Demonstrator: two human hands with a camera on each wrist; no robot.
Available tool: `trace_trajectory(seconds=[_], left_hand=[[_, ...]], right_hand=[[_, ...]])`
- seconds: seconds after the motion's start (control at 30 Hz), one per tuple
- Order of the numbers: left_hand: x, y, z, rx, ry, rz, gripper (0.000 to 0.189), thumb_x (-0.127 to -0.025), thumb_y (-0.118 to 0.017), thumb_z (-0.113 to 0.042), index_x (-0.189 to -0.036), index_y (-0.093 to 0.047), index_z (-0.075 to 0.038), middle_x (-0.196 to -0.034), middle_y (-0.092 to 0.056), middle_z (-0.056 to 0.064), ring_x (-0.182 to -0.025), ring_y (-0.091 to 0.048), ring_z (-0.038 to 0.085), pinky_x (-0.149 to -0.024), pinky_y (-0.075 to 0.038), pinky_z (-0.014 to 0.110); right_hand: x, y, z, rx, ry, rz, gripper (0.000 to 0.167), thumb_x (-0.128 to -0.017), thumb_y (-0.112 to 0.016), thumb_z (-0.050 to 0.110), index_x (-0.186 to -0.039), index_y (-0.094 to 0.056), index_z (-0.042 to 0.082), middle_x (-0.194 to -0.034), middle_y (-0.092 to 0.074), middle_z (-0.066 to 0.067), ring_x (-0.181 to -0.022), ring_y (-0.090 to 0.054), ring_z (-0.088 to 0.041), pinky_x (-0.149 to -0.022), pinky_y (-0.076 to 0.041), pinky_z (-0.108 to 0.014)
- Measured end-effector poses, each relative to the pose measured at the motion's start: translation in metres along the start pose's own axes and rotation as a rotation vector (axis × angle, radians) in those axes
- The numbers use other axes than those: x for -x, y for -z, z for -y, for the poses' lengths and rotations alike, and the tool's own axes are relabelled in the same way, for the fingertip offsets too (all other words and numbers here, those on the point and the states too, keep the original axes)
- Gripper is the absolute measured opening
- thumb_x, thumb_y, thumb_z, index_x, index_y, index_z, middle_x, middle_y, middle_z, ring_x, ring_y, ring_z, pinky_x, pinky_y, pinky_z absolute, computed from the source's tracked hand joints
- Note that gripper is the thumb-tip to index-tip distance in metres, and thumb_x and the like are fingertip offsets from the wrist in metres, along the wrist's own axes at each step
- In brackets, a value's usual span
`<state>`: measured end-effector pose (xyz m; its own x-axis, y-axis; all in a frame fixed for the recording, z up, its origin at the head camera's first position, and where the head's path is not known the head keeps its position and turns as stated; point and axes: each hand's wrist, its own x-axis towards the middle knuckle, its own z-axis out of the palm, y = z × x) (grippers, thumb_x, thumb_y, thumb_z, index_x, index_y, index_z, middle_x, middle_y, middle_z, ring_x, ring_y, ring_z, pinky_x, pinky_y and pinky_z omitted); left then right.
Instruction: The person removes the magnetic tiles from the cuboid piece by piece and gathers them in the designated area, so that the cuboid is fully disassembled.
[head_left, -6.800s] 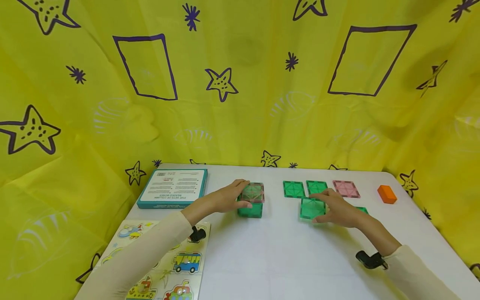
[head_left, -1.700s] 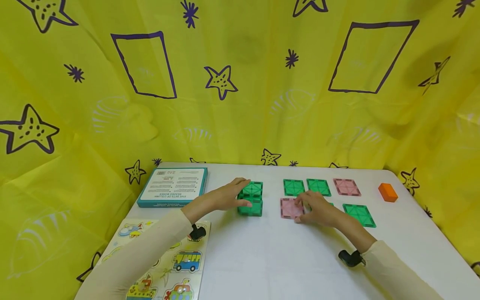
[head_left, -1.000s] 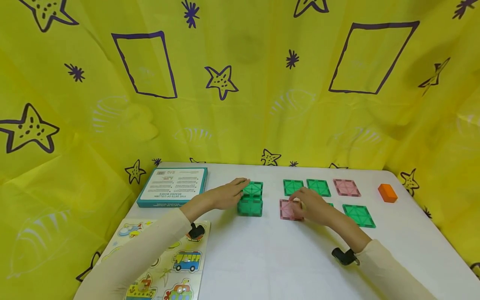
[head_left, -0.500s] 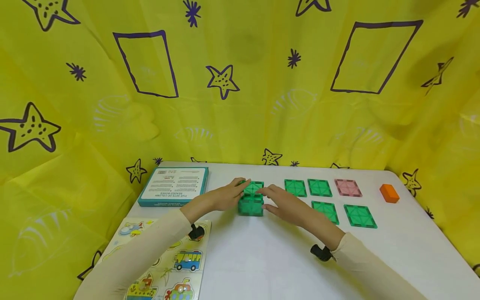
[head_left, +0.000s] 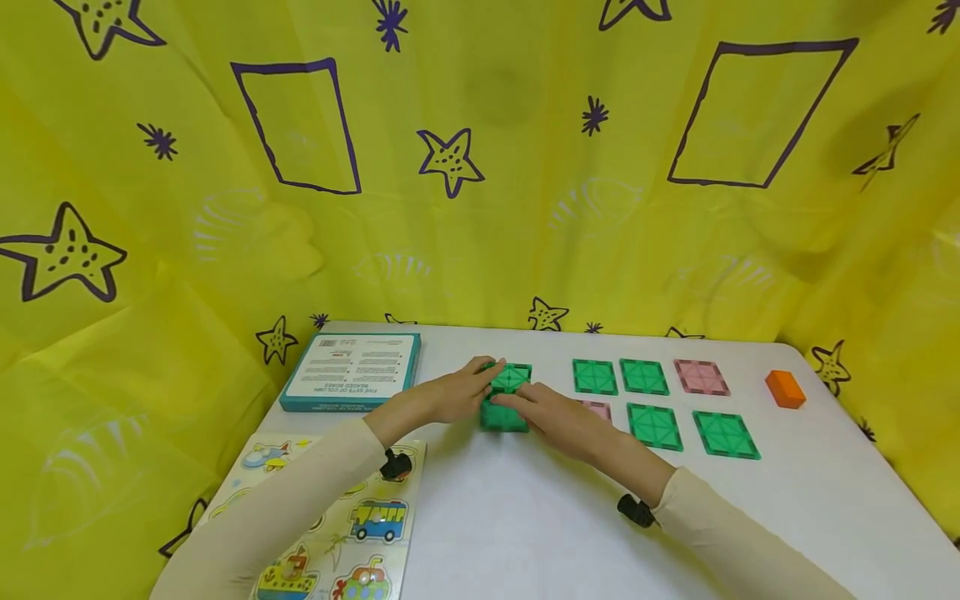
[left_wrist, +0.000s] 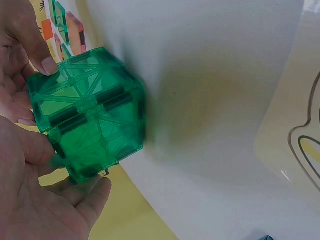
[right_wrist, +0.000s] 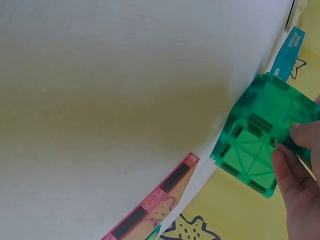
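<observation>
A box of green see-through magnetic tiles [head_left: 506, 418] stands on the white table, mid-view. My left hand [head_left: 453, 394] grips its left side. In the left wrist view, the fingers of my left hand [left_wrist: 75, 200] lie along the near side of the green box [left_wrist: 100, 120]. My right hand [head_left: 551, 417] has come over the box's front right; in the right wrist view my right hand [right_wrist: 300, 170] holds its upper edge between thumb and finger. Just right of the box, a pink tile [head_left: 600, 409] lies partly hidden behind my right hand.
Flat green tiles [head_left: 596, 377] and a pink tile [head_left: 702, 377] lie to the right, with an orange block [head_left: 785, 389] beyond. At left are a teal-edged box [head_left: 352, 371] and a picture peg puzzle [head_left: 322, 533]. A yellow curtain [head_left: 510, 233] surrounds the table.
The pink tile on the green box now lies on the table. My right hand has let it go and moved left to the box. My left hand has stayed at the box.
</observation>
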<state>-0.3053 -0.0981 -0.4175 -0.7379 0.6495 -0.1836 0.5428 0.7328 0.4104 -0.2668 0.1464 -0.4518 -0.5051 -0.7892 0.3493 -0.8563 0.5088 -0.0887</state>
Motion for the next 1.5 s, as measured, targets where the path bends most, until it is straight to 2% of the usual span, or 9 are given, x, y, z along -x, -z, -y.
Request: trace_trajectory(seconds=[0.23,0.37,0.57,0.77,0.97,1.13,1.27,1.37,1.5], left_hand=[[0.001,0.000,-0.002,-0.019,-0.007,0.007,0.059,-0.117,-0.034,-0.018,-0.171,-0.013,-0.011,-0.173,-0.015,0.018,-0.147,-0.046,0.030,-0.115,-0.046,0.044],[0.002,0.000,-0.003,-0.032,0.001,0.010,0.059,-0.117,-0.034,-0.018,-0.171,-0.012,-0.011,-0.174,-0.015,0.016,-0.145,-0.048,0.028,-0.113,-0.048,0.041],[0.003,-0.001,-0.002,-0.051,-0.009,0.005,0.058,-0.117,-0.034,-0.018,-0.171,-0.012,-0.010,-0.173,-0.016,0.016,-0.144,-0.049,0.028,-0.111,-0.050,0.040],[0.003,-0.002,-0.003,-0.041,-0.006,0.003,0.058,-0.117,-0.034,-0.019,-0.171,-0.013,-0.010,-0.173,-0.016,0.016,-0.142,-0.052,0.027,-0.110,-0.051,0.040],[0.004,0.000,-0.006,-0.019,0.006,-0.002,0.058,-0.117,-0.034,-0.019,-0.171,-0.014,-0.011,-0.173,-0.018,0.015,-0.140,-0.052,0.027,-0.112,-0.049,0.041],[0.004,0.000,-0.007,-0.023,0.007,0.001,0.058,-0.117,-0.034,-0.019,-0.171,-0.013,-0.011,-0.173,-0.018,0.016,-0.140,-0.052,0.028,-0.113,-0.048,0.042],[0.003,0.000,-0.007,-0.049,-0.002,0.006,0.058,-0.117,-0.034,-0.017,-0.170,-0.013,-0.008,-0.172,-0.016,0.020,-0.140,-0.051,0.029,-0.104,-0.054,0.039],[0.004,0.001,-0.008,-0.073,-0.016,0.012,0.058,-0.117,-0.034,-0.016,-0.170,-0.012,-0.005,-0.172,-0.015,0.023,-0.146,-0.044,0.030,-0.100,-0.055,0.039],[0.003,0.001,-0.008,-0.094,-0.027,0.019,0.058,-0.117,-0.034,-0.013,-0.169,-0.012,-0.002,-0.172,-0.015,0.024,-0.152,-0.035,0.031,-0.103,-0.055,0.038]], right_hand=[[0.002,-0.001,0.002,0.029,0.048,-0.016,0.058,-0.098,-0.069,-0.005,-0.151,-0.059,0.016,-0.104,-0.055,-0.003,-0.092,-0.052,-0.015,-0.077,-0.051,-0.023],[0.004,-0.002,0.005,0.009,0.039,-0.020,0.059,-0.097,-0.070,-0.006,-0.151,-0.058,0.016,-0.098,-0.049,-0.002,-0.086,-0.047,-0.014,-0.071,-0.046,-0.019],[0.006,0.000,0.012,-0.050,-0.016,0.018,0.055,-0.100,-0.069,-0.002,-0.151,-0.056,0.012,-0.100,-0.052,-0.001,-0.089,-0.048,-0.013,-0.076,-0.051,-0.021],[0.012,0.004,0.019,-0.060,-0.071,0.047,0.058,-0.098,-0.073,0.000,-0.152,-0.056,0.010,-0.105,-0.056,-0.003,-0.092,-0.052,-0.015,-0.079,-0.054,-0.024],[0.022,0.015,0.027,-0.115,-0.189,0.125,0.056,-0.100,-0.072,0.004,-0.153,-0.054,0.010,-0.105,-0.057,-0.003,-0.084,-0.052,-0.012,-0.070,-0.052,-0.021],[0.038,0.027,0.031,-0.183,-0.303,0.188,0.052,-0.103,-0.068,0.007,-0.153,-0.055,0.013,-0.106,-0.059,0.000,-0.085,-0.054,-0.011,-0.075,-0.054,-0.026],[0.058,0.038,0.030,-0.244,-0.387,0.196,0.053,-0.105,-0.066,0.008,-0.155,-0.053,0.017,-0.115,-0.062,-0.001,-0.095,-0.059,-0.014,-0.082,-0.057,-0.034],[0.077,0.047,0.028,-0.289,-0.454,0.178,0.056,-0.106,-0.064,0.008,-0.159,-0.048,0.020,-0.133,-0.063,-0.004,-0.114,-0.061,-0.019,-0.094,-0.057,-0.041],[0.104,0.060,0.022,-0.350,-0.551,0.138,0.059,-0.106,-0.063,0.009,-0.161,-0.045,0.020,-0.139,-0.061,-0.007,-0.112,-0.061,-0.020,-0.092,-0.057,-0.038]])
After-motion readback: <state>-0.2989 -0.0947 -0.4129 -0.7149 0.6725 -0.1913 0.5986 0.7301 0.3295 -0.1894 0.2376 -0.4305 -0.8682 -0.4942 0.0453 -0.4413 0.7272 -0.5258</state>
